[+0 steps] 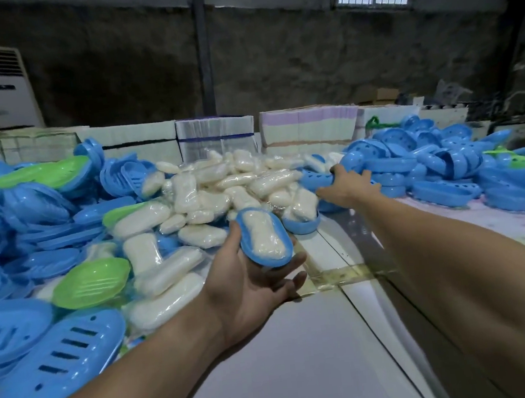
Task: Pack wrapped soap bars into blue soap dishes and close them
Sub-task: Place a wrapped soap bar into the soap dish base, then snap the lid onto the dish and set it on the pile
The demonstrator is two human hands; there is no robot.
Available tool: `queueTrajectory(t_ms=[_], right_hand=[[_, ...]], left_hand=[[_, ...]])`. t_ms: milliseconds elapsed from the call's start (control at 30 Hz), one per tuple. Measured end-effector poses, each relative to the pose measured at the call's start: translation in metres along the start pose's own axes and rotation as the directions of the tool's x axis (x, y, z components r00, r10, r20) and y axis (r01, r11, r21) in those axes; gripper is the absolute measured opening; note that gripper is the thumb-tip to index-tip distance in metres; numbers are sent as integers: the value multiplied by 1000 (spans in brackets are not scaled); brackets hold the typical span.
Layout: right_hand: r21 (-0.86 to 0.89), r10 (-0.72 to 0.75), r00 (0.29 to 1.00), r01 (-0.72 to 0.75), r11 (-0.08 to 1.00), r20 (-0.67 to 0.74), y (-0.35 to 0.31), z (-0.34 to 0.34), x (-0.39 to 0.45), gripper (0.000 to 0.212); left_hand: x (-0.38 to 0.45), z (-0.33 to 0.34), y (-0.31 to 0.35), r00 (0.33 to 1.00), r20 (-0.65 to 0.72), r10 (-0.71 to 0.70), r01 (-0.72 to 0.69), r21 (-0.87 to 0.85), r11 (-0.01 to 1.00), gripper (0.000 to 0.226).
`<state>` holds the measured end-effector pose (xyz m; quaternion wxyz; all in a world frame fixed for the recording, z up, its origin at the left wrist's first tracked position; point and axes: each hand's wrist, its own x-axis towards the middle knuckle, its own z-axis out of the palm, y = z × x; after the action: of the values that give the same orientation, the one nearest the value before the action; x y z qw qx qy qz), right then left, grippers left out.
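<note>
the white table point(292, 367) lay bare in the near middle, a clear lane running from 6 o'clock up to the heaps; a taped seam crossed it just below the left hand. piles closed in the lane at 9 o'clock, 12 o'clock and 3 o'clock. the left hand point(250, 284) was palm up, fingers spread and loosely curled, cradling a blue soap dish point(265, 240) with a wrapped soap bar point(263, 236) lying in it, uncovered. at 12 o'clock from it lay the pile of wrapped soap point(221, 187). the right hand point(347, 186), reaching toward 1 o'clock, gripped a perforated blue lid point(315, 178) at the edge of the right heap of blue lids point(445, 160). blue and green dishes point(47, 228) crowded the left side.
</note>
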<state>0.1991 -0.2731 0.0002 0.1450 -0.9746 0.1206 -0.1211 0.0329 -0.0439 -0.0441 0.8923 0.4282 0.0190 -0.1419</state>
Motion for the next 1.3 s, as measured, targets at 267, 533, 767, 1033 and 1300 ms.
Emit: queueTrajectory(t_ms=[267,533,767,1033,1300], right_hand=[[345,75,942,45,937,-326,-21,-2,-43,57],[821,-291,953,101,562,82,-58,-22,-160,59],[833,-471,881,225,506,48,-49,-14,-178,66],[750,-471,881,281,599,46,-53,-10,-178,79],[692,-505,853,285,664,133,-54,-7,-182,76]], left_hand=[[-7,9,2,999,-37,4,-4,4,1000,59],[-16,17,3,1000,-12,9,-10,-115,993,53],[-22,21,-1,992,42,123,-115,-157,981,40],[-20,20,3,979,82,186,-168,-189,967,42],[-15,14,9,980,101,169,-149,-183,972,40]])
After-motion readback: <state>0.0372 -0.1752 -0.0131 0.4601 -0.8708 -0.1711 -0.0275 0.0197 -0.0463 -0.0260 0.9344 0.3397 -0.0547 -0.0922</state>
